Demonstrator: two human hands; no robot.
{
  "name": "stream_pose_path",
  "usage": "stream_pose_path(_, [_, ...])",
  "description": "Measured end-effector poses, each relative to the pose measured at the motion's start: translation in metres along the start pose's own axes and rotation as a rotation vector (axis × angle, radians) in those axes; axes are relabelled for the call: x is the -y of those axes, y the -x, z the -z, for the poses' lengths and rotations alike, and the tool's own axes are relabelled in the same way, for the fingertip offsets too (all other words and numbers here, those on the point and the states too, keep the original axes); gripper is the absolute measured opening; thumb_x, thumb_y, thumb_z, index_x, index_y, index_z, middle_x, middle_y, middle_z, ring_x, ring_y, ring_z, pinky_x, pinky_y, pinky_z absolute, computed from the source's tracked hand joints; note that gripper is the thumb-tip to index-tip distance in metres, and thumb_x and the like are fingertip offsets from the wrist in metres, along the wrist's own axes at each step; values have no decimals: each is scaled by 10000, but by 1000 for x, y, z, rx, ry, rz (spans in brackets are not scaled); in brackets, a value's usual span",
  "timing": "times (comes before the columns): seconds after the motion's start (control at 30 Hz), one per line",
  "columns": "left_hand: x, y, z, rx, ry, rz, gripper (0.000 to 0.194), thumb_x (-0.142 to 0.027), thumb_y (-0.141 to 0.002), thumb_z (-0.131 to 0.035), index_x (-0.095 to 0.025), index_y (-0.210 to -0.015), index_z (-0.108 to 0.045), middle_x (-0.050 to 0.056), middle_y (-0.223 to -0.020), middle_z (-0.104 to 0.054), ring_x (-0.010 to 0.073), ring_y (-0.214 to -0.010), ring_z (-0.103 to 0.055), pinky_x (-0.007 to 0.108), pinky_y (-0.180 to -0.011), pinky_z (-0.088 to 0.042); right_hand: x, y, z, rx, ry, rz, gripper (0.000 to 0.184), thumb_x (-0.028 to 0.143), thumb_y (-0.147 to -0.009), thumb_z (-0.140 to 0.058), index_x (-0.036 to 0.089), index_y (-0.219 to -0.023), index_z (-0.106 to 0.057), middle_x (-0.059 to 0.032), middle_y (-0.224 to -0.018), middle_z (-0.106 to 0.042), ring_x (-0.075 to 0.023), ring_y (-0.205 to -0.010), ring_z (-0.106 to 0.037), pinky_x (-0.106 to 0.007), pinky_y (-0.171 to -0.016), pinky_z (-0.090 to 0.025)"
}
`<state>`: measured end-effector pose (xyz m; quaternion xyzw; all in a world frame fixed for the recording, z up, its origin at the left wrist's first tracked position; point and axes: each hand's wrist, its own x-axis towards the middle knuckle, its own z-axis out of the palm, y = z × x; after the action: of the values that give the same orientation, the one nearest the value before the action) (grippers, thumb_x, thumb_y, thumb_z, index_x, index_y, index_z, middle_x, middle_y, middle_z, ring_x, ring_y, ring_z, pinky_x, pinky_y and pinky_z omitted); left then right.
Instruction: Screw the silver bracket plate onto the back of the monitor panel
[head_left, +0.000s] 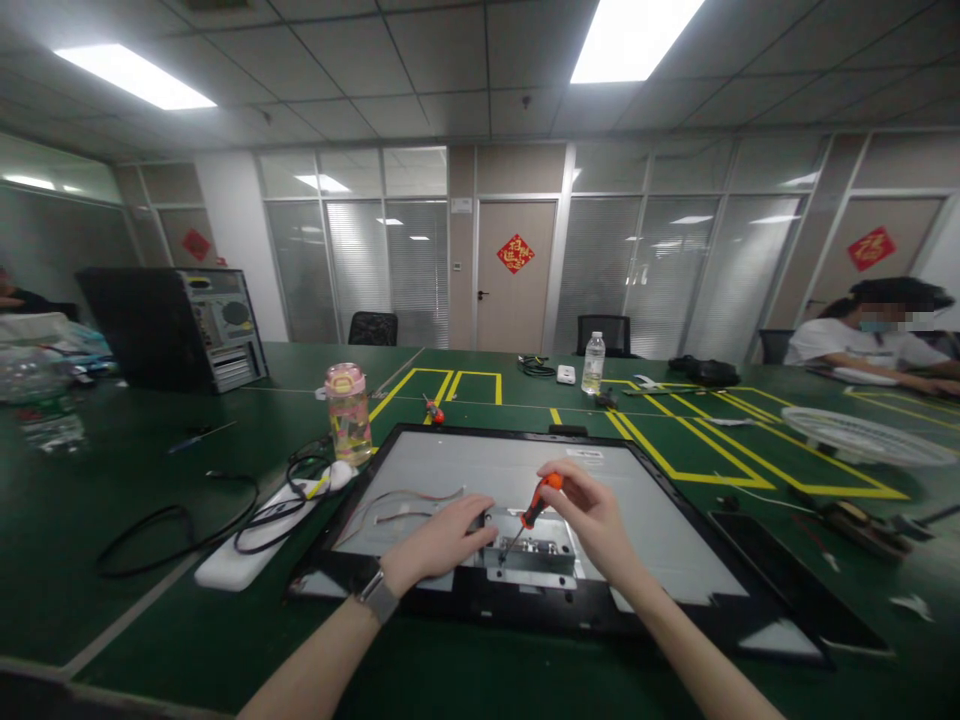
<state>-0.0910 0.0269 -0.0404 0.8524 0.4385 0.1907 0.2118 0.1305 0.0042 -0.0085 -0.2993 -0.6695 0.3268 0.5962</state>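
Note:
A monitor panel (645,500) with a grey back and black frame lies flat before me. On its near middle part sits a metal bracket (536,570) with a raised channel. My right hand (589,505) is closed around the orange-and-black handle of a screwdriver (534,508). The screwdriver is tilted, its shaft pointing down at the bracket's left part; whether the tip sits in a screw is too small to tell. Against the left end of the bracket, my left hand (442,540) grips with thumb and fingers. Thin wires (405,497) lie on the panel left of it.
Left of the panel are a white power strip (259,540) with black cable, a pink bottle (349,415) and a computer case (172,325). A dark flat panel (799,575) lies right. Behind stand a water bottle (592,365) and red-handled tool (433,410). Another person sits far right.

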Motion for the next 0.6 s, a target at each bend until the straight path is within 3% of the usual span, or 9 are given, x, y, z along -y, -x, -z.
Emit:
stream_pose_path(0.17, [1,0,-1,1,6,-1,506,-490,-891,-412,-222,-1317,-466,73,-1374,-474,239,-1247,-434,348,-1061,-295,3,0,-1,39,-53,-19,203,401,-868,-553,221,-895,-643,-18,-772,-606,-197,-748,-643,-303,-678,-509])
stream_pose_path(0.3, [1,1,0,3,-1,-17,512,-483,-898,-407,-201,-1322,-457,89,-1370,-475,232,-1241,-439,346,-1059,-296,-3,0,1,56,-127,-45,205,366,-891,-532,247,-1036,-615,-34,-883,-654,-217,-883,-643,-335,-773,-497])
stream_pose_path(0.4, [1,1,0,3,-8,-16,514,-481,-902,-402,-195,-1326,-448,90,-1376,-468,233,-1241,-437,356,-1057,-299,-8,-1,3,69,-170,-57,208,366,-893,-530,240,-1013,-644,-54,-974,-668,-230,-950,-631,-368,-848,-473])
stream_pose_path(0.6, [-1,1,1,1,-10,-24,504,-481,-903,-400,-193,-1313,-455,91,-1366,-478,231,-1232,-445,352,-1049,-307,0,-1,-1,81,-364,-183,191,391,-794,-666,232,-897,-691,-38,-850,-693,-216,-829,-660,-351,-744,-512])
